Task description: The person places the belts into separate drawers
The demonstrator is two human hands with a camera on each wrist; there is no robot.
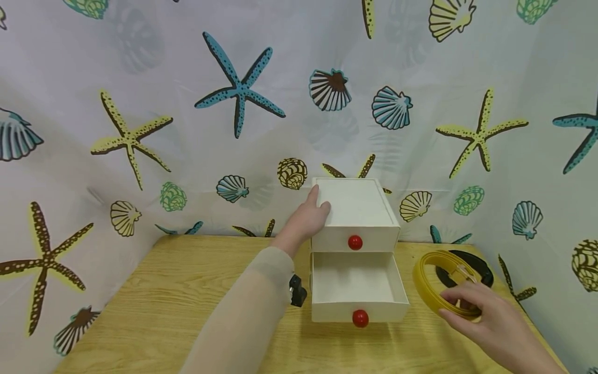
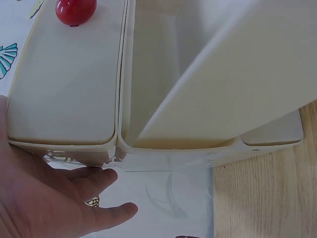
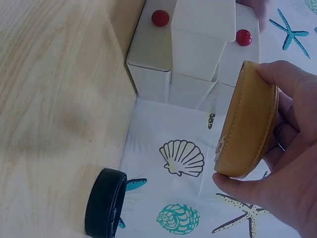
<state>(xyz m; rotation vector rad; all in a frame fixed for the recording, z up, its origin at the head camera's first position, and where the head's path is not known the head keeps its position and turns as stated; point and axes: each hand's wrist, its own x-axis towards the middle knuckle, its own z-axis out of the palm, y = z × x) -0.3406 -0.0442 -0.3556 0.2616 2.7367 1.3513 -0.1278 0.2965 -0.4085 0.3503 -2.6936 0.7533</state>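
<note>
Wood-grain table (image 1: 210, 291) | white cabinet (image 1: 353, 205) on it, middle drawer (image 1: 353, 278) pulled out | left hand (image 1: 307, 217), fingers extended, touching cabinet's upper left edge | right hand (image 1: 495, 314) pinching coiled yellow belt (image 1: 422, 280) right of drawer | black belt (image 1: 484, 270) behind | buckle (image 1: 465, 272) (lettering unreadable at this size)

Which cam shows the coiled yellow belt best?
Head: it shows the coiled yellow belt as a ring, centre opening visible, though the right hand covers part of it. Right wrist is closer and shows the edge stitching, but nearly side-on, so the opening is hidden. Left wrist doesn't show it.
</note>
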